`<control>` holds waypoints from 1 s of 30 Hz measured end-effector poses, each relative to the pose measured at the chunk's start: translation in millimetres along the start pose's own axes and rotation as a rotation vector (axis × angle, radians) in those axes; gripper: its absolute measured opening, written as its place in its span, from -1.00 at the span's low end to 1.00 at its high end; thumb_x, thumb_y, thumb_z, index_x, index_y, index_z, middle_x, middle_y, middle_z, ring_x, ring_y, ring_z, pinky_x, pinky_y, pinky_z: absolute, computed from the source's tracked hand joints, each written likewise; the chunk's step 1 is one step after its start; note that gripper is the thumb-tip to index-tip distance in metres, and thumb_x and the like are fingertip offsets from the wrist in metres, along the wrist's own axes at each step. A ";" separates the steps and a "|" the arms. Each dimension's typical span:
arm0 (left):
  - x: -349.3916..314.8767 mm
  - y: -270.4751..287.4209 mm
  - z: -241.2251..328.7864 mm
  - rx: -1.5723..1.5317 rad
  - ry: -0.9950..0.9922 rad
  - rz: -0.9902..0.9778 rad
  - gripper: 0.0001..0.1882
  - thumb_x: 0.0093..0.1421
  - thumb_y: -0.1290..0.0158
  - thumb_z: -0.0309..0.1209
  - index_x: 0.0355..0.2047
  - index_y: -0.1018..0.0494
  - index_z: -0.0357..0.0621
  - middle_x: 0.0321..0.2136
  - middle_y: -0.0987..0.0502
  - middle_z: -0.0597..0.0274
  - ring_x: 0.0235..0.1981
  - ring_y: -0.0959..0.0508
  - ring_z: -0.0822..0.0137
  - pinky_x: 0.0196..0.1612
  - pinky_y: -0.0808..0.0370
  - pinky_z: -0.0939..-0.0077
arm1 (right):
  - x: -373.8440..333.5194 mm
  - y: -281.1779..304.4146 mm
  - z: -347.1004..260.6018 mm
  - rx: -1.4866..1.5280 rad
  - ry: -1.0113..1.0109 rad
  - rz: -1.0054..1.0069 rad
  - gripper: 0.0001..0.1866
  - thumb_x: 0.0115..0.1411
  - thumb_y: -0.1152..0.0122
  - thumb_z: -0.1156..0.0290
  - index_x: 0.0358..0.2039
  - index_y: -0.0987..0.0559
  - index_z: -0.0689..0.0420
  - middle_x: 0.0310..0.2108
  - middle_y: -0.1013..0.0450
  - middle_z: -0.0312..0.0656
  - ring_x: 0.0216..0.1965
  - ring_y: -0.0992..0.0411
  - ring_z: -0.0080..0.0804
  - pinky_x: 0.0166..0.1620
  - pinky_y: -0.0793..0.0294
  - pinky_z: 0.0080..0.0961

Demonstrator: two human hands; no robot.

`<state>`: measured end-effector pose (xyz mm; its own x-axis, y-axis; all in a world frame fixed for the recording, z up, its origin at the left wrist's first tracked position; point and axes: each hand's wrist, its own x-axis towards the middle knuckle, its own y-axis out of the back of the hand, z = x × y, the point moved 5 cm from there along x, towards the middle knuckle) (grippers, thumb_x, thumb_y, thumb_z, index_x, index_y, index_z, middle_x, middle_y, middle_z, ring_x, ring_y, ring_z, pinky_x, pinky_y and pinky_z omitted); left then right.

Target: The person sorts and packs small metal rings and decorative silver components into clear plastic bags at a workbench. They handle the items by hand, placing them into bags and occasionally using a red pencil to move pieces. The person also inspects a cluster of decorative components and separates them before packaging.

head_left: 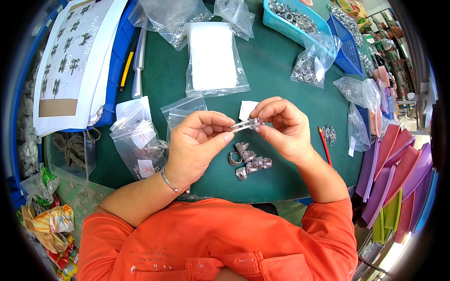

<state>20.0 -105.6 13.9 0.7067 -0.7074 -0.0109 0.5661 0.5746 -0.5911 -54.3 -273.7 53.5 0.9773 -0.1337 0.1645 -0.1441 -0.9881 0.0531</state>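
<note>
Above the middle of the green table, a silver ring is pinched between both my hands. My left hand holds the narrow band side with thumb and fingertips. My right hand grips the wider head side the same way. Just below the hands, several chunky silver rings lie in a loose cluster on the table. One darker ring lies flat at the left of that cluster. A small white paper lies behind the held ring, partly hidden by my right fingers.
Zip bags lie left of my left forearm. A pack of white sheets lies farther back. A red pencil and small rings are at right. A turquoise basket stands at the back, purple and red bins at far right.
</note>
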 end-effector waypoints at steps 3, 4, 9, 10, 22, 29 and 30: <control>-0.2 0.1 -0.6 -0.016 -0.011 -0.007 -0.74 0.15 -0.09 -0.76 -0.14 -0.43 -0.33 -0.16 -0.55 0.11 -0.13 -0.56 0.39 0.01 -0.52 0.52 | -0.2 -0.3 0.9 -0.018 -0.006 0.001 -0.73 0.09 -0.17 0.79 -0.20 -0.48 0.25 -0.14 -0.43 -0.12 -0.09 -0.46 -0.41 -0.06 -0.51 -0.50; -0.2 -0.2 -0.6 -0.026 -0.012 -0.009 -0.74 0.15 -0.09 -0.76 -0.14 -0.43 -0.33 -0.16 -0.55 0.12 -0.13 -0.56 0.39 0.01 -0.52 0.52 | -0.2 -0.4 1.3 -0.026 -0.009 0.000 -0.73 0.09 -0.17 0.79 -0.20 -0.48 0.25 -0.15 -0.43 -0.12 -0.09 -0.46 -0.41 -0.06 -0.50 -0.50; -0.8 -0.7 -0.1 -0.023 0.005 -0.006 -0.72 0.15 -0.09 -0.76 -0.13 -0.42 -0.32 -0.16 -0.54 0.13 -0.12 -0.55 0.39 0.02 -0.51 0.52 | -0.3 -0.9 4.1 0.007 -0.012 0.002 -0.72 0.10 -0.15 0.79 -0.18 -0.47 0.24 -0.15 -0.43 -0.14 -0.10 -0.45 -0.42 -0.06 -0.49 -0.51; -0.7 -1.0 0.3 -0.018 0.002 -0.009 -0.72 0.14 -0.09 -0.76 -0.13 -0.42 -0.32 -0.16 -0.54 0.13 -0.12 -0.55 0.39 0.03 -0.51 0.52 | -0.1 -1.0 4.0 0.012 -0.010 0.005 -0.72 0.10 -0.15 0.79 -0.18 -0.47 0.24 -0.15 -0.43 -0.14 -0.10 -0.45 -0.43 -0.06 -0.49 -0.51; -0.8 -1.2 0.6 -0.010 0.042 0.021 -0.70 0.13 -0.10 -0.76 -0.14 -0.41 -0.28 -0.16 -0.53 0.12 -0.14 -0.55 0.37 -0.03 -0.52 0.51 | 1.5 -1.5 3.3 0.018 0.009 0.004 -0.74 0.09 -0.16 0.79 -0.20 -0.49 0.26 -0.18 -0.42 -0.16 -0.15 -0.44 -0.45 -0.09 -0.48 -0.53; -1.7 1.6 -0.5 0.000 0.060 0.047 -0.85 0.21 -0.09 -0.67 -0.20 -0.47 -0.33 -0.24 -0.57 0.18 -0.21 -0.58 0.45 -0.11 -0.53 0.60 | 1.4 -5.5 1.0 -0.010 -0.025 -0.036 -0.76 0.12 -0.23 0.71 -0.17 -0.55 0.25 -0.19 -0.42 -0.18 -0.21 -0.43 -0.49 -0.15 -0.47 -0.61; -2.8 1.6 -0.3 0.019 0.084 0.060 -0.86 0.22 -0.10 -0.66 -0.20 -0.47 -0.33 -0.26 -0.58 0.18 -0.22 -0.59 0.43 -0.11 -0.54 0.59 | 1.2 -5.0 -0.1 -0.037 -0.012 -0.051 -0.76 0.13 -0.23 0.69 -0.16 -0.55 0.25 -0.18 -0.42 -0.18 -0.21 -0.44 -0.49 -0.15 -0.47 -0.61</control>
<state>18.8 -102.8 12.7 0.7018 -0.7031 -0.1143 0.5324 0.6243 -0.5717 -52.4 -268.8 53.5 0.9852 -0.0843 0.1493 -0.0995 -0.9903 0.0974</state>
